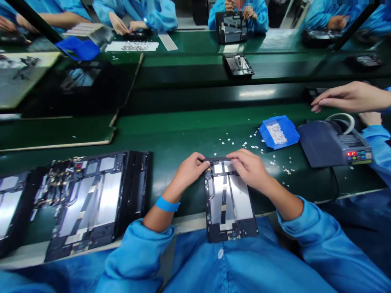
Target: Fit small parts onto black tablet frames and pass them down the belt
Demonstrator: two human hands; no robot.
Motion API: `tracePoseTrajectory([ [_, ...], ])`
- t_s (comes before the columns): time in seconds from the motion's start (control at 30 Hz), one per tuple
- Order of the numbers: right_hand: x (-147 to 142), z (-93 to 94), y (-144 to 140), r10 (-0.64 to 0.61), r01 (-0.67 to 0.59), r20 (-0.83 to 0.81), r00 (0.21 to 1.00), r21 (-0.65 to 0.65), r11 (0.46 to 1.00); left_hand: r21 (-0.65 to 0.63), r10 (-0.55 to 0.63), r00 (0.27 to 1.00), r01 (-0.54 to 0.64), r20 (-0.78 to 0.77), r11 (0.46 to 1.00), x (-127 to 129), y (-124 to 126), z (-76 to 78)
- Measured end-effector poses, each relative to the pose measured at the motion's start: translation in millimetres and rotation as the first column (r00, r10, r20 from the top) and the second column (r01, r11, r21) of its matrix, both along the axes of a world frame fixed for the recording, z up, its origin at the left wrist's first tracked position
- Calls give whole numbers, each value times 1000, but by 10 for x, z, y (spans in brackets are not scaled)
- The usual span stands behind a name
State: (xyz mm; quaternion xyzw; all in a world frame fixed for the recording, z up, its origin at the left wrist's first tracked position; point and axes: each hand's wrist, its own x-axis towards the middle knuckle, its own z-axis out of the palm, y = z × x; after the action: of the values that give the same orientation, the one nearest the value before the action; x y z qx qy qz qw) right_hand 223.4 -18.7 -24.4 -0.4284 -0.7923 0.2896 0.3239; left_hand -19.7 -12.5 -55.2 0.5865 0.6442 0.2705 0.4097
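An opened tablet (242, 199) with silvery battery plates and a black frame lies at the bench edge, its near end close to my body. My left hand (193, 169) grips its far left corner, thumb bent over the rim. At the far right corner my right hand (249, 167) has its fingers curled over the top edge; whether a small part sits under them is hidden. Beyond the tablet, small white pieces (244, 144) are scattered over the green surface. A blue tray (293, 136) of similar white bits stands past my right hand.
Stacked opened tablets (111, 195) and a bundle of cables (55, 185) occupy the left. A grey device with a red display (320, 144) is on the right, beneath a co-worker's hand (351, 97). Another tablet (238, 65) rests across the line, where several co-workers sit.
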Motion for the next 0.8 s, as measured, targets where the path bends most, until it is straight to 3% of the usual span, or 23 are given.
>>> tracePoseTrajectory([
  [0.07, 283, 65, -186, -186, 184, -73, 980, -31, 982, -57, 11, 995, -6, 95, 998, 27, 76, 1],
  [0.13, 621, 47, -382, -380, 359, -131, 916, -157, 920, -97, 13, 993, -1, 119, 995, 33, 127, 7],
  [0.17, 815, 14, -464, -518, 474, -173, 838, -242, 847, -122, -2, 996, 13, 92, 992, 26, 150, 6],
  [0.27, 1491, -100, -618, -853, 751, -276, 443, -406, 521, -189, -46, 997, 58, 66, 980, -18, 218, -21],
  [0.3, 1725, -122, -640, -892, 794, -293, 343, -417, 442, -189, -53, 997, 63, 55, 980, -31, 234, -31],
  [0.37, 2146, -140, -640, -919, 834, -301, 254, -412, 366, -191, -54, 998, 58, 28, 980, -49, 248, -39],
  [0.47, 2573, -137, -528, -930, 817, -297, 217, -467, 340, -178, -71, 997, 63, -41, 982, -61, 244, -35],
  [0.6, 2779, -124, -310, -920, 767, -328, 212, -527, 365, -43, -63, 991, 58, -115, 997, -86, 204, 15],
  [0.7, 2703, -142, -282, -907, 742, -385, 168, -557, 374, 16, 55, 993, -54, -105, 998, -124, 66, 143],
  [0.8, 2343, -225, -413, -887, 698, -447, 115, -599, 393, 55, 180, 979, -175, -100, 983, -107, -185, 326],
])
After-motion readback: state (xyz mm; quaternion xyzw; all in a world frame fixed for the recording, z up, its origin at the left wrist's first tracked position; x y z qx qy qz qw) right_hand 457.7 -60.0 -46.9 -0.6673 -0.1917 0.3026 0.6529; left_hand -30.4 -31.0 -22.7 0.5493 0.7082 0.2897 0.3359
